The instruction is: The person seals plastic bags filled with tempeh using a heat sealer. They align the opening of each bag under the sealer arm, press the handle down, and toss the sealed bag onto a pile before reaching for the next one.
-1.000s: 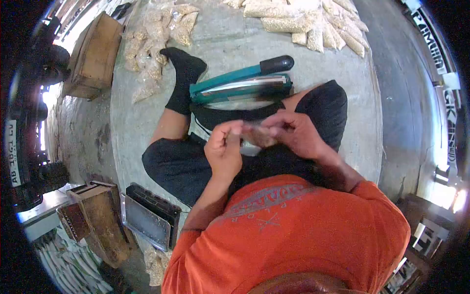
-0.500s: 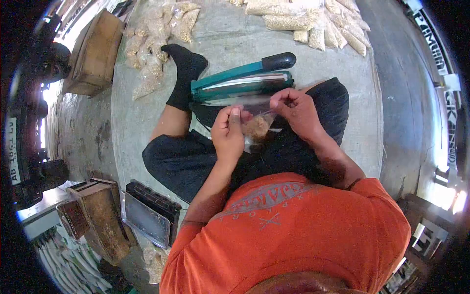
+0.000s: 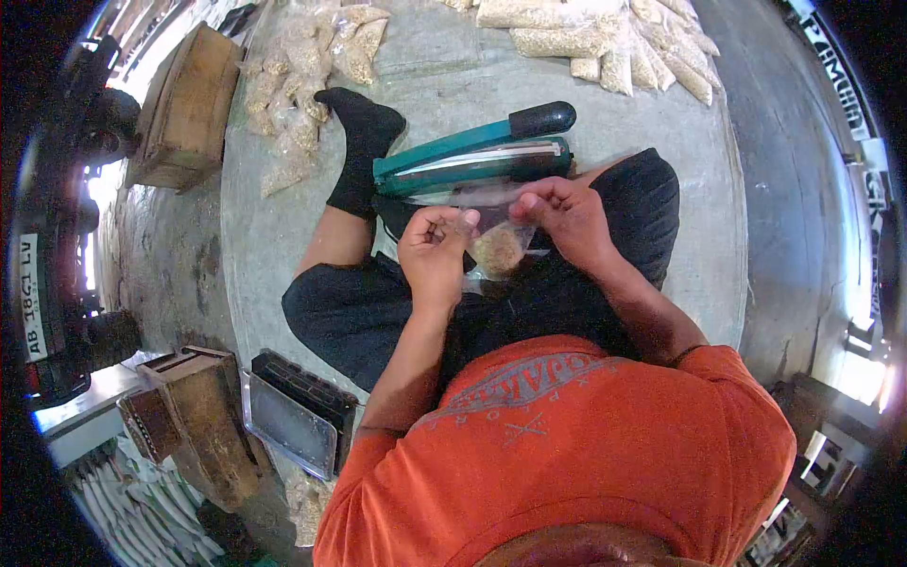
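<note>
A small clear plastic bag (image 3: 499, 249) with light brown contents at its bottom hangs between my two hands above my lap. My left hand (image 3: 436, 248) pinches the bag's left edge near the top, fingers closed. My right hand (image 3: 565, 219) pinches its upper right edge, fingers closed. Just beyond the bag lies a long green sealer (image 3: 472, 168) with a black-tipped handle (image 3: 541, 119), its handle arm raised at an angle from its base.
Filled clear bags (image 3: 293, 123) lie at the upper left of the pale mat (image 3: 444, 71), and more filled bags (image 3: 614, 47) at the upper right. Wooden boxes (image 3: 184, 104) stand on the left. A dark tray (image 3: 293, 420) is near my left knee.
My hands have shifted slightly apart, and the bag between them hangs wider, its contents rounder in outline. Both hands still pinch it. The whole view has moved slightly.
</note>
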### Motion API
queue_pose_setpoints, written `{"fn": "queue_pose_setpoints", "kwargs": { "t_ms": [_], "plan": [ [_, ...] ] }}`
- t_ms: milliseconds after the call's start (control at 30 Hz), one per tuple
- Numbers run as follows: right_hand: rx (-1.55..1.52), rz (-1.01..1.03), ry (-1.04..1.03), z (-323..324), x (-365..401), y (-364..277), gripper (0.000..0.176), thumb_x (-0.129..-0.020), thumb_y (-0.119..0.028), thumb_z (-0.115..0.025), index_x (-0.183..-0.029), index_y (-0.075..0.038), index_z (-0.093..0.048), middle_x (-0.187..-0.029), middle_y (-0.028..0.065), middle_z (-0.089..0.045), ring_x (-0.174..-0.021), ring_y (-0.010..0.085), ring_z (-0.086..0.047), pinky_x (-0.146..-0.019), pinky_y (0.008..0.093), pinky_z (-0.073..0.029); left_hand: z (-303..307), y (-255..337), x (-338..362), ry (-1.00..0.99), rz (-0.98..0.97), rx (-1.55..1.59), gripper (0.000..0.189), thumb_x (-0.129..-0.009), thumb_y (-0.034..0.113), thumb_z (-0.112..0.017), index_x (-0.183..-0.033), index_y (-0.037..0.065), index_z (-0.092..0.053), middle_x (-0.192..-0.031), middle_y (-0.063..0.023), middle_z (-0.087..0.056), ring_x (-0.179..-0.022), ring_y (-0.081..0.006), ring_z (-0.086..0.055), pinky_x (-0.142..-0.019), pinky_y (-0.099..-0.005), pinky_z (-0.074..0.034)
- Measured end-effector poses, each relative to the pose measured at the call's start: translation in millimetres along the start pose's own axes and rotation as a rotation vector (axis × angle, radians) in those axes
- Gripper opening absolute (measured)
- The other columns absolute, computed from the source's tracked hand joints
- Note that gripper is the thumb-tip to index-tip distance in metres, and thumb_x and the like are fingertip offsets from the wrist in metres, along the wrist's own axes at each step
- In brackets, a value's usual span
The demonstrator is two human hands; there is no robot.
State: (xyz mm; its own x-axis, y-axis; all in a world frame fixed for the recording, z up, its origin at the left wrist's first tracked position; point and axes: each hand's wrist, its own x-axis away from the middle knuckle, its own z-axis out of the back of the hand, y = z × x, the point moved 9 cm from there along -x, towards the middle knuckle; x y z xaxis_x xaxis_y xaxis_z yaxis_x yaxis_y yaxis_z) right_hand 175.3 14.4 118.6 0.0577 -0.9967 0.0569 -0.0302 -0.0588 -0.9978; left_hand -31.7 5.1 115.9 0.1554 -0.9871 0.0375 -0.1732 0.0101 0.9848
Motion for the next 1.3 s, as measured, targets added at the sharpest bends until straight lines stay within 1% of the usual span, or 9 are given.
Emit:
{"fn": "queue_pose_setpoints", "kwargs": {
  "t_ms": [300, 633, 867, 933, 967, 1000, 1033, 1133, 1300],
  "plan": [
    [0.290, 0.014, 0.129, 13, 8, -13, 0.011, -0.092, -0.009, -0.074, -0.097, -0.001, -0.071, -0.086, 0.0000, -0.070, -0.074, 0.0063, -0.061, -0.070, 0.0217, -0.051, -7, -2, 2, -0.048, -0.027, -0.074, 0.018, -0.102, 0.016, -0.061, -0.105, -0.001, -0.066, -0.084, -0.0023, -0.067, -0.077, -0.0107, -0.066, -0.073, -0.0249, -0.053],
    [-0.036, 0.020, 0.266, 22, 10, -5, 0.019, -0.090, -0.018, -0.078, -0.098, -0.003, -0.071, -0.083, 0.0017, -0.070, -0.075, 0.0082, -0.063, -0.070, 0.0260, -0.053, -13, 12, 4, -0.060, -0.091, -0.136, 0.018, -0.103, 0.018, -0.060, -0.103, 0.001, -0.067, -0.087, -0.0046, -0.069, -0.077, -0.0131, -0.066, -0.073, -0.0280, -0.054],
    [0.401, -0.080, 0.115, 15, 29, -13, 0.023, -0.093, -0.026, -0.073, -0.100, -0.005, -0.075, -0.087, 0.0062, -0.074, -0.077, 0.0149, -0.069, -0.075, 0.0304, -0.055, -1, 11, 16, -0.046, 0.056, -0.186, 0.014, -0.085, -0.001, -0.073, -0.095, 0.006, -0.067, -0.086, -0.0045, -0.071, -0.080, -0.0145, -0.068, -0.074, -0.0297, -0.055],
    [0.536, -0.129, 0.078, 15, 30, -18, 0.022, -0.098, -0.025, -0.065, -0.102, -0.007, -0.076, -0.093, 0.0064, -0.076, -0.083, 0.0169, -0.070, -0.080, 0.0335, -0.055, 6, -4, 18, -0.096, -0.100, -0.105, 0.025, -0.077, -0.008, -0.070, -0.097, 0.008, -0.069, -0.090, -0.0068, -0.071, -0.078, -0.0189, -0.068, -0.075, -0.0319, -0.056],
    [0.568, -0.054, 0.090, 15, 27, -22, 0.023, -0.099, -0.025, -0.062, -0.105, -0.008, -0.076, -0.097, 0.0052, -0.076, -0.085, 0.0163, -0.070, -0.079, 0.0328, -0.055, 2, 28, 21, -0.064, -0.300, -0.283, 0.029, -0.077, -0.004, -0.072, -0.102, 0.008, -0.070, -0.094, -0.0066, -0.071, -0.085, -0.0206, -0.069, -0.079, -0.0335, -0.057],
    [0.461, -0.057, 0.124, 19, 25, -10, 0.026, -0.100, -0.026, -0.062, -0.106, -0.004, -0.075, -0.099, 0.0067, -0.076, -0.086, 0.0178, -0.071, -0.079, 0.0325, -0.055, -3, 12, 20, -0.106, -0.009, -0.249, 0.026, -0.079, 0.001, -0.073, -0.104, 0.007, -0.070, -0.097, -0.0068, -0.072, -0.092, -0.0211, -0.070, -0.082, -0.0344, -0.056],
    [0.262, -0.105, 0.160, 23, 24, 6, 0.031, -0.100, -0.027, -0.062, -0.106, 0.001, -0.073, -0.097, 0.0103, -0.074, -0.085, 0.0196, -0.069, -0.079, 0.0332, -0.056, -1, 9, 17, -0.128, -0.193, -0.407, 0.021, -0.079, 0.005, -0.076, -0.100, 0.006, -0.071, -0.098, -0.0101, -0.073, -0.092, -0.0212, -0.070, -0.083, -0.0343, -0.055],
    [0.442, 0.101, 0.137, 31, 6, 19, 0.034, -0.100, -0.028, -0.065, -0.110, 0.004, -0.067, -0.092, 0.0102, -0.071, -0.077, 0.0193, -0.064, -0.071, 0.0338, -0.054, 7, 12, 11, -0.053, -0.183, -0.299, 0.022, -0.088, 0.026, -0.075, -0.094, 0.005, -0.073, -0.095, -0.0133, -0.072, -0.091, -0.0272, -0.070, -0.084, -0.0397, -0.054],
    [0.248, -0.040, 0.064, 5, 8, -1, 0.031, -0.102, -0.026, -0.062, -0.114, 0.003, -0.063, -0.102, 0.0100, -0.065, -0.089, 0.0172, -0.061, -0.077, 0.0296, -0.052, 18, 12, 11, -0.037, -0.169, -0.201, 0.022, -0.087, 0.026, -0.076, -0.091, 0.005, -0.073, -0.091, -0.0117, -0.072, -0.089, -0.0254, -0.070, -0.082, -0.0388, -0.054]
  ]
}}
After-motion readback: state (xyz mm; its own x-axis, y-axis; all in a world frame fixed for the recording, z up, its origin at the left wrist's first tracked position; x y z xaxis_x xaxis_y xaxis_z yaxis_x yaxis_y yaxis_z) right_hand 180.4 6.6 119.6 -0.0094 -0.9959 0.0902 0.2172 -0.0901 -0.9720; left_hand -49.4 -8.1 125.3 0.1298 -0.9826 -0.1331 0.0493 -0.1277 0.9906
